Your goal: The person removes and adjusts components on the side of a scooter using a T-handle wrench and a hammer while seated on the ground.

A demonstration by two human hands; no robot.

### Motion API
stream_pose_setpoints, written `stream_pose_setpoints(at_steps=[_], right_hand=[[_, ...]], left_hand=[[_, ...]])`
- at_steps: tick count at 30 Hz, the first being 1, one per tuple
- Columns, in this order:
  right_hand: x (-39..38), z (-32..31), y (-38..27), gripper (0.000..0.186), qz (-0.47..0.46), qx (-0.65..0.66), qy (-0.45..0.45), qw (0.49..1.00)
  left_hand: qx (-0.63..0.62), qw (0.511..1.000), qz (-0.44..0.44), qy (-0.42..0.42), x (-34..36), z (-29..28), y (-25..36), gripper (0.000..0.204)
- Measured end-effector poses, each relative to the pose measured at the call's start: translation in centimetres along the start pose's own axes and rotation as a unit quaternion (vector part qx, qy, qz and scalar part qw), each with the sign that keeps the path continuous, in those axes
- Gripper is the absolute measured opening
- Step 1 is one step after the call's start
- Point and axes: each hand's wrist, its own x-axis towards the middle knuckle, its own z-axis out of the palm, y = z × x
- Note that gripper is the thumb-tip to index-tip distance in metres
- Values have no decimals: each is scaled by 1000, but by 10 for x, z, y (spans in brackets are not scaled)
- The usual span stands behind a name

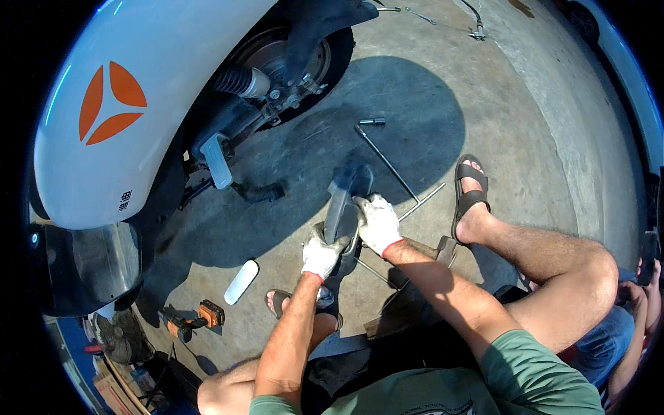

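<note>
Both of my hands wear white work gloves with red cuffs and grip a long, dark grey molded part [342, 202] held above the concrete near the middle of the view. My left hand [322, 252] is closed round its lower left side, and my right hand [375, 223] is closed on its right side, a little higher. Beside the part lie a long T-handled wrench [387, 162] and a separate short socket [372, 122]. A white oblong piece [241, 282] rests on the ground left of my left hand.
A white scooter [131, 90] with its wheel [304, 62] and a footpeg [219, 162] fills the upper left. An orange cordless drill [207, 315] and a fan [123, 335] are at lower left. My sandaled feet flank the work. Another person's arm [643, 311] shows at far right.
</note>
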Motion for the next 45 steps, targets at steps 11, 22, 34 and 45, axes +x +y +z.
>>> stream_pose_setpoints(at_steps=[11, 22, 34, 45], right_hand=[[11, 4, -17, 30, 164, 109, -27, 980], [30, -24, 70, 37, 198, -146, -34, 969], [41, -55, 79, 31, 163, -202, -238, 936], [-33, -96, -5, 15, 398, 433, 107, 801]], left_hand=[[24, 1000, 11, -9, -3, -8, 7, 67], [40, 999, -6, -14, 2, -33, 9, 67], [50, 994, 73, 56, 24, -73, 0, 60], [202, 967, 115, 105, 82, -141, 7, 68]])
